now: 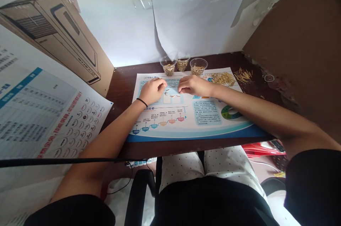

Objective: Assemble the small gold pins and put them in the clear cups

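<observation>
My left hand [152,90], a black band at its wrist, rests over the printed sheet [170,126] with thumb and fingers pinched together. Facing it a short way to the right, my right hand [194,86] is also closed in a pinch. Whatever the fingertips hold is too small to make out. Small metallic bits [166,92] lie on the sheet between the hands. Behind them stand three clear plastic cups, the left cup [168,66], the middle cup [182,63] and the right cup [198,66], with small brass-coloured pieces inside.
Thin brass-coloured rods [222,79] lie in a pile on the sheet beyond my right forearm, and more loose rods [243,75] lie on the dark table [121,76]. A cardboard box [61,34] and a printed poster [53,112] flank the left side. White-covered panels close off the back.
</observation>
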`<control>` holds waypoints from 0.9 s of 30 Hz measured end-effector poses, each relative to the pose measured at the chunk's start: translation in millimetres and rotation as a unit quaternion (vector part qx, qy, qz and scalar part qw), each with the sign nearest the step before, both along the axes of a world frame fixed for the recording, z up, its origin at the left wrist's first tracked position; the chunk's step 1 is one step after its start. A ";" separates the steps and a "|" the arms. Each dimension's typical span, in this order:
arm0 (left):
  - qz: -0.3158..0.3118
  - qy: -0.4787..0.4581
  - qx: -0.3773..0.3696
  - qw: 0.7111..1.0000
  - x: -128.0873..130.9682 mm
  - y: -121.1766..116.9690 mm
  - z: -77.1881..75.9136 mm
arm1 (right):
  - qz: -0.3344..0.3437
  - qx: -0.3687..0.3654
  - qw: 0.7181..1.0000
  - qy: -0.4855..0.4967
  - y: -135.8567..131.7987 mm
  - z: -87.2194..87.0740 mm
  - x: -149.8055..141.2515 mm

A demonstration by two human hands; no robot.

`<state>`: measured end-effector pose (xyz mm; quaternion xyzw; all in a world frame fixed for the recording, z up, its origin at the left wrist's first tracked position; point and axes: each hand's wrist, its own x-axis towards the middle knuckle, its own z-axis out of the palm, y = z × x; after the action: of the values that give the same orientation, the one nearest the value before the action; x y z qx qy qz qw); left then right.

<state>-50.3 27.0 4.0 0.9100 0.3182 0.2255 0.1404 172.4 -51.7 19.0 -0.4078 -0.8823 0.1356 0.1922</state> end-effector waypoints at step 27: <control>0.012 0.017 0.000 1.000 0.3 -0.9 1.1 | -0.074 0.010 0.943 -0.325 -13.6 18.0 -45.8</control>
<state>-50.0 26.1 5.1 0.9095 0.3319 0.2120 0.1327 126.7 -65.3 37.0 -0.4923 -0.8651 -0.0276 -0.0917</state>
